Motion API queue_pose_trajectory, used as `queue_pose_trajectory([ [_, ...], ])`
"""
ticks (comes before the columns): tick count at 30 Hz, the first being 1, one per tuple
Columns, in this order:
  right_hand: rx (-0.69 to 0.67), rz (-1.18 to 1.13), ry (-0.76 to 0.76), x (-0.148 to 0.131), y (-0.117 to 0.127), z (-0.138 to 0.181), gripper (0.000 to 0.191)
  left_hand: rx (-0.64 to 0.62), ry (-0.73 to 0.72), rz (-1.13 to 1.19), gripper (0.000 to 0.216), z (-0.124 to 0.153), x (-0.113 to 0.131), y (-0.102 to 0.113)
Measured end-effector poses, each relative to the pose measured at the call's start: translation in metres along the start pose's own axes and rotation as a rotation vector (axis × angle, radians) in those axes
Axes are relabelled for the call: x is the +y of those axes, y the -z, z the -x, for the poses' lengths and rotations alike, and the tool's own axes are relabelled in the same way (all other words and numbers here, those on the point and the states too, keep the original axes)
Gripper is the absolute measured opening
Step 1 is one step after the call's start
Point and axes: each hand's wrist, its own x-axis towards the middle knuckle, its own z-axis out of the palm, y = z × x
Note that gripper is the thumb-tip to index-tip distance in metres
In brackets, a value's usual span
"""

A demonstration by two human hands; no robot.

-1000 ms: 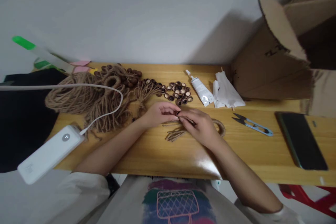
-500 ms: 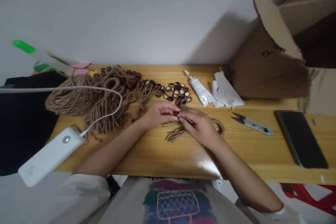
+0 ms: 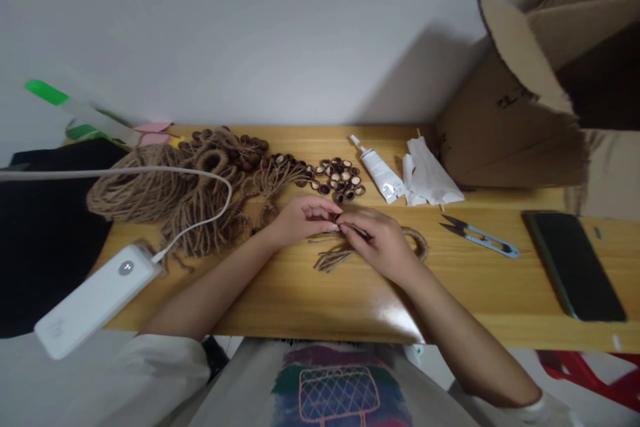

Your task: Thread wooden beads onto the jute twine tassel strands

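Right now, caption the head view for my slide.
Left grip and right grip meet at a small dark piece near a twine ring, shell-like pieces beyond.

No readable text or numbers.

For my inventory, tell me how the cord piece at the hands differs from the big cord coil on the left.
The cord piece is much smaller than the cord coil. The cord piece shows a ring and loose ends; the cord coil is wound in many turns. The right hand partly covers the cord piece, while a white cable crosses the cord coil. Both are brown.
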Motion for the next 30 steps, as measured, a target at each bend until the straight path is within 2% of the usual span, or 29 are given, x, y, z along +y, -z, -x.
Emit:
queue_pose_trajectory([
  [30, 0.021, 0.012, 0.014, 0.0009, -0.0023, 0.0002, 0.014, 0.008, 0.013, -0.02, 0.034, 0.0013, 0.0, 0.0003],
])
